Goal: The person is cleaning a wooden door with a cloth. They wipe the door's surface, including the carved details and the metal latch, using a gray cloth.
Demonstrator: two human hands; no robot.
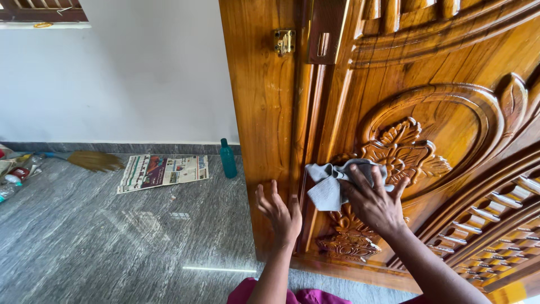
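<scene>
Grey cloth: crumpled, pressed flat against the carved wooden door, over the left edge of the floral relief at the base of the oval panel. Part of the cloth hangs free to the left of the hand, over the vertical moulding.

Right hand: palm down on the cloth, fingers spread and laid across its upper right part, pinning it to the carving. No pinch; the grip is a flat press, cloth trapped between palm and wood. Forearm enters from lower right.

Left hand: open, fingers loosely spread and slightly curled, palm resting against the plain door frame just left of the moulding. Holds nothing. It sits just beside the cloth's hanging corner, not touching it. Forearm rises from bottom centre, above a strip of magenta clothing.

Door: glossy golden-brown, oval medallion with leaf carving, ribbed curved bands at lower right. Brass hinge on the frame near the top.

Floor: polished grey stone, streaked. Teal bottle upright at the foot of the frame, near the wall. Newspaper lies flat just left of the bottle. Broom lies further left, along the skirting. Small clutter of bottles at the far left edge, too small to identify. White wall behind.
</scene>
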